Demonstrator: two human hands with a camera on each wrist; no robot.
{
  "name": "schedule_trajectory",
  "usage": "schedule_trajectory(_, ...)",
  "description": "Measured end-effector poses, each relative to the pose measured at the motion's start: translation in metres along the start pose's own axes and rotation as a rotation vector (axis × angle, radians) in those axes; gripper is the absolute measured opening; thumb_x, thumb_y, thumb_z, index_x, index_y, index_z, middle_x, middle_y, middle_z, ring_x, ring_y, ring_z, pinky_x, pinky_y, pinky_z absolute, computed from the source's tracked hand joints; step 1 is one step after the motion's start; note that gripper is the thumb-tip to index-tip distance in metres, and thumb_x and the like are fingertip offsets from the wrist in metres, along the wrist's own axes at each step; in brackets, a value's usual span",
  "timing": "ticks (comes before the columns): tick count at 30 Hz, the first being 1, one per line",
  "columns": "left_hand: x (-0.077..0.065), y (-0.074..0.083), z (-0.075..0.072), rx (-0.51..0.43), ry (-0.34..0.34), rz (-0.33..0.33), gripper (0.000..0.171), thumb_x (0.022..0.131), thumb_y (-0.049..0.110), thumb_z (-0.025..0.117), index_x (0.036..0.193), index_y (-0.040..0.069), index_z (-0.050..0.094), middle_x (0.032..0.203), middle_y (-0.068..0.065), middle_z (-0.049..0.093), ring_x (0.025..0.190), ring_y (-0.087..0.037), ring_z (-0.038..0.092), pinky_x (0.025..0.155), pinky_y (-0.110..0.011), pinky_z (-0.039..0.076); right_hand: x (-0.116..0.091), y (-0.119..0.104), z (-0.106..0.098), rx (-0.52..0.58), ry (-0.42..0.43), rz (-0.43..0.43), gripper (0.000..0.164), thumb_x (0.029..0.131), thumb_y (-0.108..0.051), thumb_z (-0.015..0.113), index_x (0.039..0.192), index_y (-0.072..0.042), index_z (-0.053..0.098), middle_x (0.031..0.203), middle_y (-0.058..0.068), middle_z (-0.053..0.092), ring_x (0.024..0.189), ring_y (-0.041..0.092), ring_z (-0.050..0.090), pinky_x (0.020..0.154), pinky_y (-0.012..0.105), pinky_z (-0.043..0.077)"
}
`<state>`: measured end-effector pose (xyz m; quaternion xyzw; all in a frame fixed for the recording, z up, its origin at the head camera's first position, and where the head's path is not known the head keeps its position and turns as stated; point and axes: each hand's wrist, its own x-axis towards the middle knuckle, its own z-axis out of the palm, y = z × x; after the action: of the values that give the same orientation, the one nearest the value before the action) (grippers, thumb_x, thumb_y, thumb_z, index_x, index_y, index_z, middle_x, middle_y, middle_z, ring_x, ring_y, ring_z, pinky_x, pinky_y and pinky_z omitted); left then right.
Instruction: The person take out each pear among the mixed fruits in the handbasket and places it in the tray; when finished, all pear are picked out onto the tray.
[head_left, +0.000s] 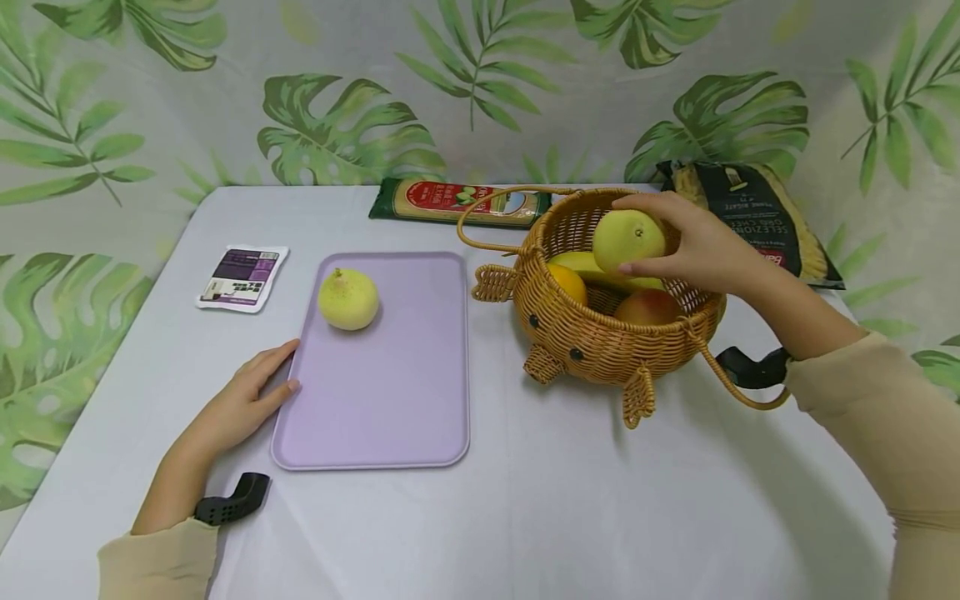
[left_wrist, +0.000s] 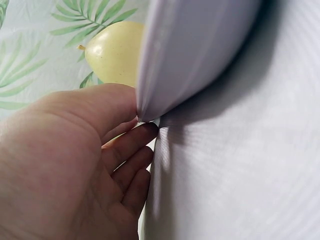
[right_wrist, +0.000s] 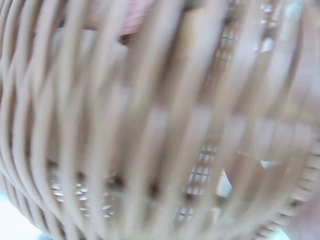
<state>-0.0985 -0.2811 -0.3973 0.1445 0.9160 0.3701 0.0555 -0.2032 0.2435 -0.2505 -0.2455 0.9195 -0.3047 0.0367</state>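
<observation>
My right hand (head_left: 697, 242) grips a yellow-green pear (head_left: 628, 240) at the mouth of a wicker basket (head_left: 607, 350) with an animal face. Below the pear, inside the basket, lie a banana (head_left: 581, 263), an orange (head_left: 570, 284) and a reddish round fruit (head_left: 648, 307). The right wrist view shows blurred basket weave (right_wrist: 150, 125), hiding most of that hand. At the left edge of a lilac tray (head_left: 382, 383), my left hand (head_left: 243, 400) touches the rim with thumb and fingertips, fingers fairly straight. Another yellow pear (head_left: 348, 298) sits in the tray's upper left corner.
A purple and white packet (head_left: 243, 278) lies left of the tray. Along the back edge are a long pasta pack (head_left: 457, 202) and, behind the basket at right, a dark penne bag (head_left: 757, 217). The basket's looped handles (head_left: 738, 387) stick out to both sides.
</observation>
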Motion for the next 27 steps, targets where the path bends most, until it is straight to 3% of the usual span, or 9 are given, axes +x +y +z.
schedule_trajectory(6,0.0,0.0,0.0,-0.005,-0.003,-0.009,0.058,0.093,0.022,0.051,0.142,0.008,0.025,0.138,-0.024,0.029,0.125,-0.044,0.021,0.096,-0.063,0.018,-0.017,-0.021,-0.014,0.098,0.086,0.031,0.075,0.076,-0.014,0.072,0.138,-0.027,0.033,0.135,0.005,0.031,0.102,0.024,0.042,0.07,0.017,0.045)
schedule_trajectory(9,0.0,0.0,0.0,-0.004,-0.002,-0.008,0.058,0.093,0.022,0.051,0.142,0.008,0.025,0.137,-0.024,0.029,0.125,-0.044,0.021,0.096,-0.062,0.018,-0.024,-0.031,-0.016,0.162,0.144,-0.03,0.077,0.074,-0.002,0.071,0.136,-0.022,0.031,0.132,0.004,0.035,0.105,0.02,0.042,0.069,0.011,0.044)
schedule_trajectory(12,0.0,0.0,0.0,0.001,0.002,0.001,0.058,0.093,0.022,0.051,0.142,0.007,0.025,0.137,-0.024,0.029,0.125,-0.045,0.021,0.096,-0.062,0.018,-0.03,-0.04,-0.014,0.279,0.182,-0.173,0.078,0.069,0.013,0.068,0.132,-0.011,0.029,0.129,0.007,0.039,0.105,0.019,0.043,0.071,0.012,0.046)
schedule_trajectory(17,0.0,0.0,0.0,0.013,0.008,0.022,0.057,0.092,0.02,0.051,0.141,0.005,0.026,0.136,-0.025,0.03,0.124,-0.045,0.022,0.096,-0.062,0.018,-0.042,-0.065,0.0,0.557,0.166,-0.349,0.076,0.062,0.025,0.064,0.128,0.004,0.033,0.128,0.019,0.037,0.101,0.027,0.047,0.072,0.022,0.051)
schedule_trajectory(23,0.0,-0.001,0.0,0.019,0.009,0.029,0.057,0.093,0.02,0.051,0.141,0.005,0.026,0.136,-0.025,0.03,0.124,-0.046,0.022,0.096,-0.062,0.017,-0.051,-0.102,0.03,0.675,0.185,-0.384,0.075,0.059,0.026,0.063,0.127,0.007,0.036,0.13,0.024,0.034,0.109,0.035,0.04,0.083,0.028,0.046)
schedule_trajectory(27,0.0,0.0,-0.001,0.018,0.006,0.025,0.057,0.093,0.02,0.051,0.141,0.005,0.026,0.136,-0.025,0.03,0.124,-0.046,0.022,0.096,-0.062,0.017,-0.051,-0.121,0.056,0.737,0.2,-0.363,0.075,0.06,0.023,0.064,0.128,0.005,0.037,0.13,0.022,0.036,0.111,0.035,0.039,0.084,0.034,0.046)
